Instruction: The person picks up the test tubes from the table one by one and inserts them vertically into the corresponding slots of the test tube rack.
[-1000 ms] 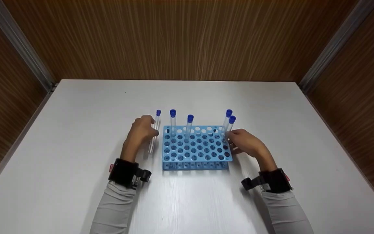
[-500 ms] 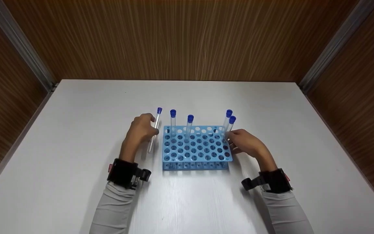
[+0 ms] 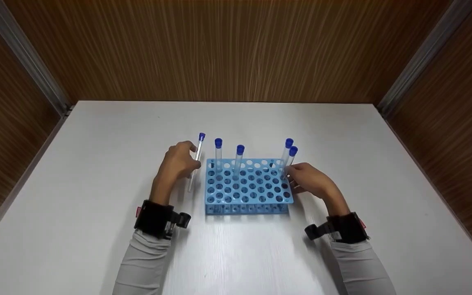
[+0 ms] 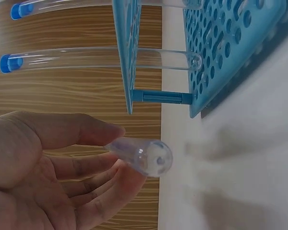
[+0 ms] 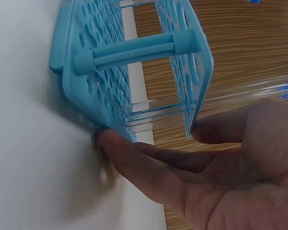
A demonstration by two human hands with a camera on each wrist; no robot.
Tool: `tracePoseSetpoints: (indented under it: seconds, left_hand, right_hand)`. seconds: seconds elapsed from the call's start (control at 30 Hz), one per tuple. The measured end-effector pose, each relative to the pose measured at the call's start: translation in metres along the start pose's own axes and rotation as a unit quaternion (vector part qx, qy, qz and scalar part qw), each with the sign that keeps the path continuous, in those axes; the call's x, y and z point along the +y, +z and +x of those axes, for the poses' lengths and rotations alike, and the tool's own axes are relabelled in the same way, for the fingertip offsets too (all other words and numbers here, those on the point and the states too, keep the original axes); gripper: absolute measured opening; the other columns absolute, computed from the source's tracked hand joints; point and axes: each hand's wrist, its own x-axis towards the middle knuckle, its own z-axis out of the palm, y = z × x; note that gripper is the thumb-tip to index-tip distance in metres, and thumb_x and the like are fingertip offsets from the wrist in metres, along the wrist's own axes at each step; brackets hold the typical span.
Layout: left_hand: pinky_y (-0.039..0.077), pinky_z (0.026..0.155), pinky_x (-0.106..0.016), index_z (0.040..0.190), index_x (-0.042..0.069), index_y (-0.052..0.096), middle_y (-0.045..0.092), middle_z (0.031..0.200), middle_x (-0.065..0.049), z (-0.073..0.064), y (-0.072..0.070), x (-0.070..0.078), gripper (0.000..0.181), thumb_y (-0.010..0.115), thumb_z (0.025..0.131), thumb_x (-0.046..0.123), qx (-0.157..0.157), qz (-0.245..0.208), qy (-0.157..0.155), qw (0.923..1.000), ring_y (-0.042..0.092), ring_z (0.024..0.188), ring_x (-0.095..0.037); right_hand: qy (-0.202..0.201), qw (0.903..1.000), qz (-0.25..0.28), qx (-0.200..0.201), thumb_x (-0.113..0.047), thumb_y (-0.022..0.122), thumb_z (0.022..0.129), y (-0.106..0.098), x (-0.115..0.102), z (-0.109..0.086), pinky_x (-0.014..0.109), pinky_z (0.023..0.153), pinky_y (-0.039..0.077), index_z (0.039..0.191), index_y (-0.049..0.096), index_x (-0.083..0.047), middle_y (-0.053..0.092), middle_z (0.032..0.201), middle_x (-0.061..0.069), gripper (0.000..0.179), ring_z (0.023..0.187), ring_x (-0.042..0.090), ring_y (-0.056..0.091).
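My left hand [image 3: 178, 162] pinches a clear test tube [image 3: 198, 150] with a blue cap, left of the blue test tube rack [image 3: 249, 201]. That tube leans, cap away from me. In the left wrist view its rounded bottom [image 4: 158, 158] points at the camera, thumb and fingers around its side, apart from the rack. My right hand [image 3: 310, 180] grips the rack's right end. The right wrist view has the thumb at the upper plate's edge and a finger [image 5: 134, 158] at the lower plate; other fingers are partly hidden.
Two capped tubes stand in the rack's left half, one farther back [image 3: 218, 153] and one nearer the middle [image 3: 239, 157]. Two more [image 3: 287, 146] stand close together by my right hand. A white table [image 3: 236, 254] lies beneath, with wood-grain panels [image 3: 236, 49] behind and at the sides.
My left hand has risen slightly and shifted a little away from me with the tube, whose cap sits higher in view. The right hand and the rack have stayed put.
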Motion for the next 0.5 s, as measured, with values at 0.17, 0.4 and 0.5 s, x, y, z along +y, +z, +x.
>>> tracePoseSetpoints:
  seconds: [0.17, 0.4, 0.5]
  left_hand:
    - [0.047, 0.051, -0.021, 0.14, -0.001, 0.054, 0.07, 0.106, -0.022, -0.004, -0.003, 0.004, 0.051, 0.067, 0.091, 0.007, 0.007, -0.008, 0.002, 0.9999, 0.068, 0.073, -0.023]
    - [0.05, 0.057, -0.024, 0.139, -0.001, 0.054, 0.069, 0.105, -0.019, -0.011, -0.007, 0.007, 0.05, 0.064, 0.091, 0.006, 0.029, -0.024, 0.027, 0.9989, 0.071, 0.081, -0.03]
    - [0.053, 0.061, -0.026, 0.139, 0.0, 0.055, 0.069, 0.105, -0.018, -0.013, -0.008, 0.008, 0.049, 0.063, 0.091, 0.006, 0.03, -0.025, 0.031, 0.9988, 0.071, 0.082, -0.03]
  right_hand:
    - [-0.001, 1.0, -0.002, 0.004, -0.028, 0.036, 0.109, 0.0, 0.0, -0.001, 0.042, 0.092, 0.058, 0.128, 0.058, 0.008, 0.066, 0.108, 0.018, 0.046, 0.092, 0.022, 0.065]
    - [-0.002, 1.0, -0.004, 0.004, -0.027, 0.036, 0.109, 0.0, 0.0, -0.001, 0.041, 0.091, 0.059, 0.129, 0.057, 0.009, 0.066, 0.108, 0.019, 0.047, 0.092, 0.022, 0.065]
    - [-0.003, 1.0, -0.002, 0.005, -0.027, 0.036, 0.109, 0.0, 0.0, -0.001, 0.041, 0.091, 0.059, 0.128, 0.058, 0.009, 0.066, 0.108, 0.019, 0.047, 0.092, 0.022, 0.066]
